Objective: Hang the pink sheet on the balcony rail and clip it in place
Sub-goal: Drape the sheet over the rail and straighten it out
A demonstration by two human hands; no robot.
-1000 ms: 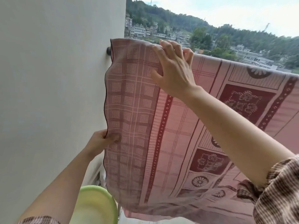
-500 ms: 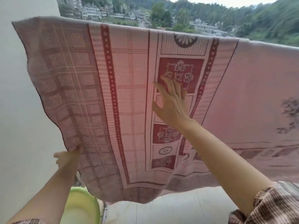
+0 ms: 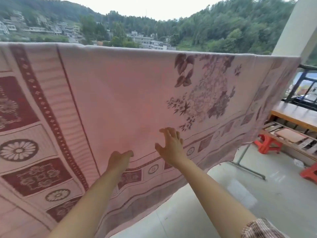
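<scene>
The pink sheet (image 3: 130,93), with dark red borders and a floral print, hangs draped over a rail hidden under its top fold. It spans nearly the whole view. My right hand (image 3: 171,146) lies flat against the sheet's lower middle, fingers spread. Just left of it, my left hand (image 3: 119,160) reaches to the fabric, its fingers pointing forward and holding no fold that I can see. No clip is in view.
A white pillar (image 3: 291,28) and a black railing (image 3: 307,73) stand at the right. Below them are a wooden bench frame (image 3: 291,121), two red stools (image 3: 266,143) and a metal stand leg (image 3: 247,169) on the tiled floor (image 3: 223,194).
The view has swung right along the sheet. My left hand let go of the sheet's left edge. Both hands moved right and down to the sheet's lower middle.
</scene>
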